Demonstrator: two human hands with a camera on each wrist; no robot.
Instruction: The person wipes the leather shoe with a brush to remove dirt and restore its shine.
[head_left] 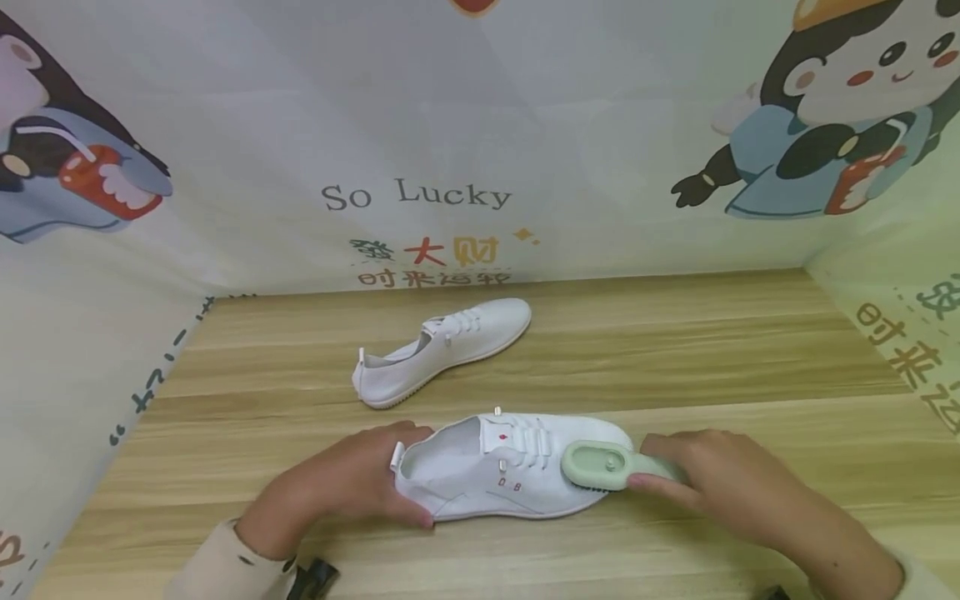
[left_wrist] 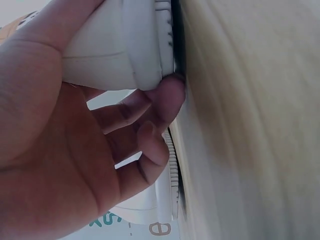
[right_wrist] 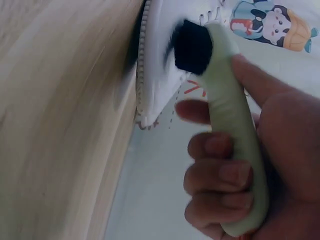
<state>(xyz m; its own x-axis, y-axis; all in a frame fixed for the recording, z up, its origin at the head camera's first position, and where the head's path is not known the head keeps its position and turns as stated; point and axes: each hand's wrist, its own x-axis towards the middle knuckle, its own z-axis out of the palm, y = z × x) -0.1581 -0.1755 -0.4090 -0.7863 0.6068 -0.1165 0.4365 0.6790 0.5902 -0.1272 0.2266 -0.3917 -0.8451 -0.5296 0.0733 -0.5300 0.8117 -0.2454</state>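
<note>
One brush point(head_left: 603, 467) over shoe point(head_left: 483, 487), handle point(right_wrist: 237, 117) partly hidden by right hand point(head_left: 720, 479).

front sneaker point(head_left: 525, 471): white, red "D B" lettering point(head_left: 516, 487), red tongue mark point(head_left: 502, 437) | rear sneaker point(head_left: 442, 358): white | scrub brush point(head_left: 596, 465): pale green, black bristles point(right_wrist: 194, 47) | tabletop point(head_left: 675, 350): tan-brown wood grain | backdrop point(head_left: 600, 125): off-white, grey "So Lucky" point(head_left: 453, 193), red, gold and dark-green characters point(head_left: 425, 251) | cartoon figure point(head_left: 813, 158): blue, black, red | left sleeve point(head_left: 225, 567): cream
</note>
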